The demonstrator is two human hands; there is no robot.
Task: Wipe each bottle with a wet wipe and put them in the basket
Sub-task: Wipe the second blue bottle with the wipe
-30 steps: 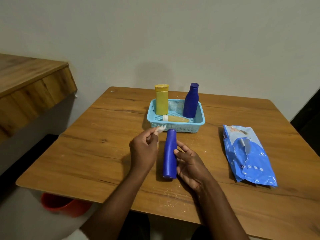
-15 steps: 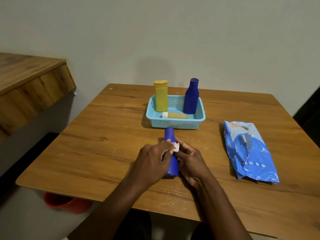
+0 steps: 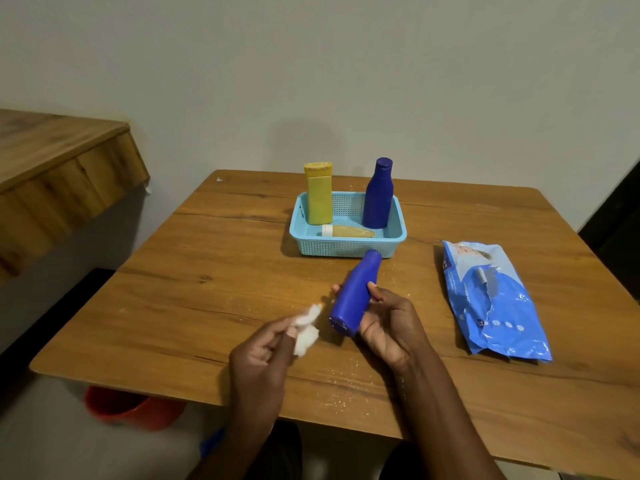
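My right hand (image 3: 388, 323) grips a blue bottle (image 3: 353, 296), lifted off the table and tilted, cap pointing toward the basket. My left hand (image 3: 263, 355) pinches a crumpled white wet wipe (image 3: 306, 329) just left of the bottle's base, not touching it. The light blue basket (image 3: 346, 249) stands at the far middle of the table. Inside it a yellow bottle (image 3: 318, 195) and a dark blue bottle (image 3: 378, 195) stand upright, and a small amber bottle (image 3: 348, 232) with a white cap lies on its side.
A blue pack of wet wipes (image 3: 495, 299) lies on the wooden table (image 3: 173, 306) to the right. A wooden ledge (image 3: 59, 168) juts out at the left. A red bucket (image 3: 128, 407) sits on the floor under the table's near left edge.
My left hand has pulled the wipe off the bottle and down to the left. My right hand has lifted the bottle and tilted its cap to the right, toward the basket.
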